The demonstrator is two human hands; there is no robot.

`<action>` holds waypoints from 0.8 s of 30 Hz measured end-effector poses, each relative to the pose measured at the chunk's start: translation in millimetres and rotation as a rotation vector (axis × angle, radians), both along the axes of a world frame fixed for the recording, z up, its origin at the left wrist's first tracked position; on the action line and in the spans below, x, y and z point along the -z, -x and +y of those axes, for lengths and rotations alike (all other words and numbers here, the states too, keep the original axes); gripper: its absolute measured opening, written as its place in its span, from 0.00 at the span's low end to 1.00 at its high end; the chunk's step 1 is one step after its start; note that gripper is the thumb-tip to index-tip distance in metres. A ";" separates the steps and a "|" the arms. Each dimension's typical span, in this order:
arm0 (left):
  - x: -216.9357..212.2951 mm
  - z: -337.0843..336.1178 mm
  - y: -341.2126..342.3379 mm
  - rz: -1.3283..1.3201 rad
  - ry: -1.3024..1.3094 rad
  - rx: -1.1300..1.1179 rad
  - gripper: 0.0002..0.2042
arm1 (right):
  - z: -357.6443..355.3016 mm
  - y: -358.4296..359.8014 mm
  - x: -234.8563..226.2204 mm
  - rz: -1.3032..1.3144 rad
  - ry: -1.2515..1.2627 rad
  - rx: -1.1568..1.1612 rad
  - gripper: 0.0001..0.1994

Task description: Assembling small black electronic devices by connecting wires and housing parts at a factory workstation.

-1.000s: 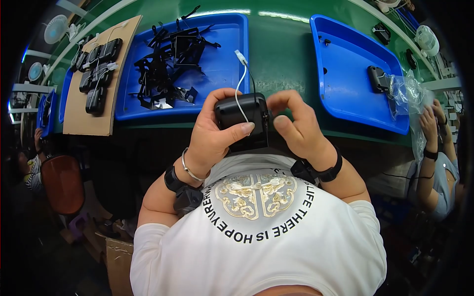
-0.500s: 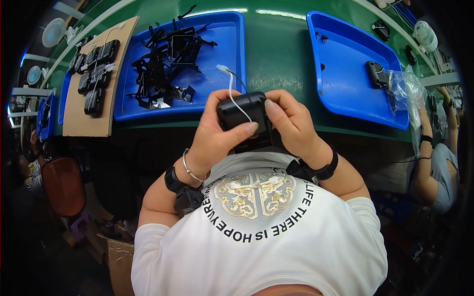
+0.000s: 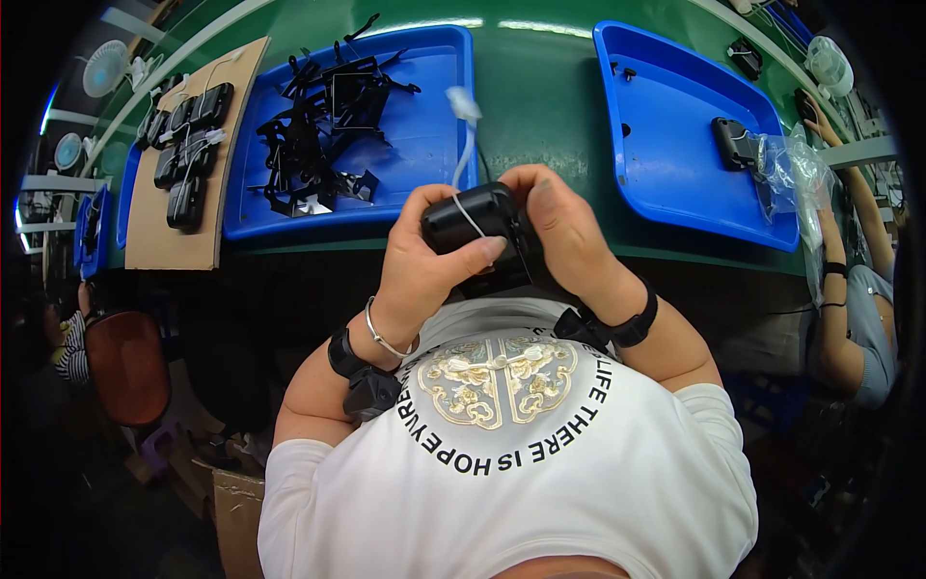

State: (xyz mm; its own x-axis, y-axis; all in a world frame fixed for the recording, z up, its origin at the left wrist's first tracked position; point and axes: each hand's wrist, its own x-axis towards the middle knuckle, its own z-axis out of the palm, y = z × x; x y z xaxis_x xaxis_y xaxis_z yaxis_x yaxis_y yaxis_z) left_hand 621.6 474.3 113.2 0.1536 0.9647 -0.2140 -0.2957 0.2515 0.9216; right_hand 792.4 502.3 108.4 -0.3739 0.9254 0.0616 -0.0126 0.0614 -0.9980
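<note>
Just in front of my chest, both hands hold a black rounded plastic device (image 3: 453,224) with a white cable. My left hand (image 3: 417,265) wraps its left end, the thumb pressing the cable against the face. At the other end, my right hand (image 3: 574,232) curls round the edge, its fingertips hidden behind the device. The cable's white plug (image 3: 463,102) sticks up beyond the device over the green table, slightly blurred. A dark flat part shows below the device, too shadowed to make out.
A blue tray (image 3: 231,220) holds a heap of black metal brackets. Left of it, several similar black devices lie on a cardboard sheet (image 3: 145,246). A second blue tray (image 3: 675,207) at the right holds a black device and clear plastic bags. Another person's arm (image 3: 831,309) is at the far right.
The white plug has swung up and away from me. My right thumb has shifted toward the right along the device's edge, and the device has turned slightly. The far-right person's hand reaches farther out.
</note>
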 end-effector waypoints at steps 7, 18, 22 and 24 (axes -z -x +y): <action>-10.3 2.5 0.3 -0.051 -0.019 -0.124 0.24 | -10.0 -6.8 -8.6 -0.191 -0.384 -0.015 0.21; -13.0 2.6 7.5 -0.026 0.035 -0.032 0.23 | -15.0 2.9 -12.4 -0.067 -0.184 0.069 0.14; -11.9 -0.4 5.0 -0.136 0.047 -0.036 0.22 | -12.6 -0.1 -10.7 -0.034 -0.152 0.099 0.11; -9.1 -2.3 2.8 -0.138 -0.028 -0.023 0.22 | -9.9 -3.0 -8.6 -0.047 -0.159 0.110 0.10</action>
State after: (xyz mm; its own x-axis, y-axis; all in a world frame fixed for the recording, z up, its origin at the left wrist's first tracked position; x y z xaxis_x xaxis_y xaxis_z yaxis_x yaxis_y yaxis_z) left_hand 618.7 471.9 122.2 0.1580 0.9735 -0.1655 -0.4254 0.2184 0.8783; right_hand 795.4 492.4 116.9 -0.2773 0.9407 0.1955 0.0488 0.2170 -0.9750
